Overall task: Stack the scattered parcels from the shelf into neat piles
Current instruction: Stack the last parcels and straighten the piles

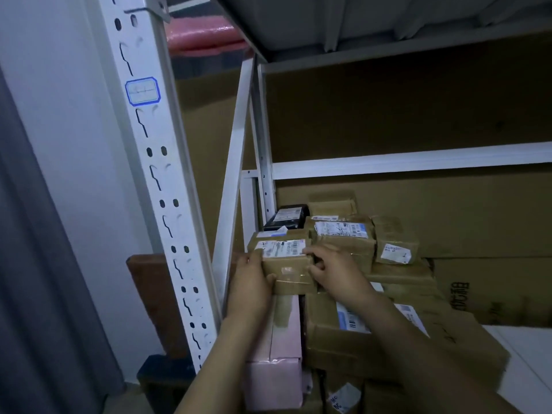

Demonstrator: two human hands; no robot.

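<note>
A small brown cardboard parcel (286, 264) with a white label on top is held between both hands at the left end of the shelf. My left hand (252, 283) grips its left side and my right hand (334, 270) grips its right side. It rests on top of a pink box (280, 354). Behind it lie more taped brown parcels (343, 234), a small labelled one (394, 246) and a black parcel (286, 218). A large brown box (358, 333) with a blue-and-white label lies under my right forearm.
White metal shelf uprights (167, 186) and a diagonal brace (236, 162) stand just left of the parcels. Large flat cardboard sheets (448, 222) line the shelf's back. The upper shelf board (358, 22) hangs overhead. A grey curtain (35, 264) is far left.
</note>
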